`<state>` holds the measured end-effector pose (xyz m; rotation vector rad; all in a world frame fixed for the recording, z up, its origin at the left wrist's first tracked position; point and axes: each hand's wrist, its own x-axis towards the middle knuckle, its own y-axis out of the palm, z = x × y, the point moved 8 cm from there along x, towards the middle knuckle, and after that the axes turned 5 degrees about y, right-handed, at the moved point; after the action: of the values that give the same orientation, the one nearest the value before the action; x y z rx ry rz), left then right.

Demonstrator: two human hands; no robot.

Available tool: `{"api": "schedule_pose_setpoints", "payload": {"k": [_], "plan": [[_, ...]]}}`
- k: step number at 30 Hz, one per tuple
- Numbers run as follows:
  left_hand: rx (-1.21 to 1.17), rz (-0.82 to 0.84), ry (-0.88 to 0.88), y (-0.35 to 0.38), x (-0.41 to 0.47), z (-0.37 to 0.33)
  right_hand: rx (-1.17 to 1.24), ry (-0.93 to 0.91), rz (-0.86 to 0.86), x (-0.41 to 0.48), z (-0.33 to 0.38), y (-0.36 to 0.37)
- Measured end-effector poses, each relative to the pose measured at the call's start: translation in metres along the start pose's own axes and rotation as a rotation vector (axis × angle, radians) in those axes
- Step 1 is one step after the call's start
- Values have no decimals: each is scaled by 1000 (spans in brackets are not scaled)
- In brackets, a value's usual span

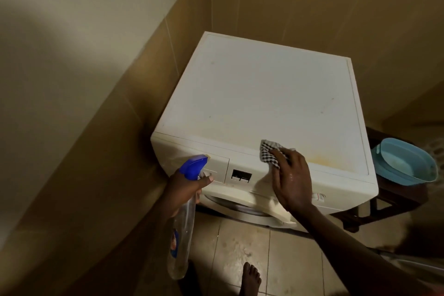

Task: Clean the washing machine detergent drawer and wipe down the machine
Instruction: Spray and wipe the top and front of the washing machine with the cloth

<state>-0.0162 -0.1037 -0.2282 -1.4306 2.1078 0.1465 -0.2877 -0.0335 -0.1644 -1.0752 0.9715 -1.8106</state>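
The white washing machine (264, 94) stands in the corner of the tiled walls. Its detergent drawer (219, 166) sits closed at the left end of the front panel, beside a small dark display (241, 175). I can read no brand on the panel.

A black-and-white checked cloth (270, 152) lies on the front edge of the machine's top, near the middle. My right hand (292, 182) reaches in from the lower right, palm down, fingers laid over the cloth and pressing it.

My left hand (186, 190) grips the neck of a clear spray bottle (183, 230) in front of the drawer, blue trigger head uppermost. Its blue and red label is too blurred to read.

A blue basin (406, 163) rests on a dark stool (394, 199) just beside the machine's right side. A bare foot (249, 279) stands on the tiled floor (240, 247).
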Motion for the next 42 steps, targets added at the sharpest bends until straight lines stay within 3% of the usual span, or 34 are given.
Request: {"api": "schedule_pose_setpoints", "payload": {"k": [3,9,15,19,21,30,36,42], "plan": [[-3,-20,-23,-17,-4,4,-32,44,-17,7,30,12],[-87,-176,15,-45,-24,16,-3,-108,83,30,135,61],[-65,-219,-10,-74,-20,29,-2,-207,90,24,126,57],[-60,-252,-26,-93,-20,37,23,-97,13,14,120,60],[-55,-256,-41,-102,-21,43,39,-51,-2,14,138,70],[-26,-238,53,-121,-21,50,67,-221,146,62,247,114],[-34,-275,43,-125,-24,64,132,-264,232,66,199,88],[-31,-304,58,-114,-35,60,-7,-100,21,23,92,42]]}}
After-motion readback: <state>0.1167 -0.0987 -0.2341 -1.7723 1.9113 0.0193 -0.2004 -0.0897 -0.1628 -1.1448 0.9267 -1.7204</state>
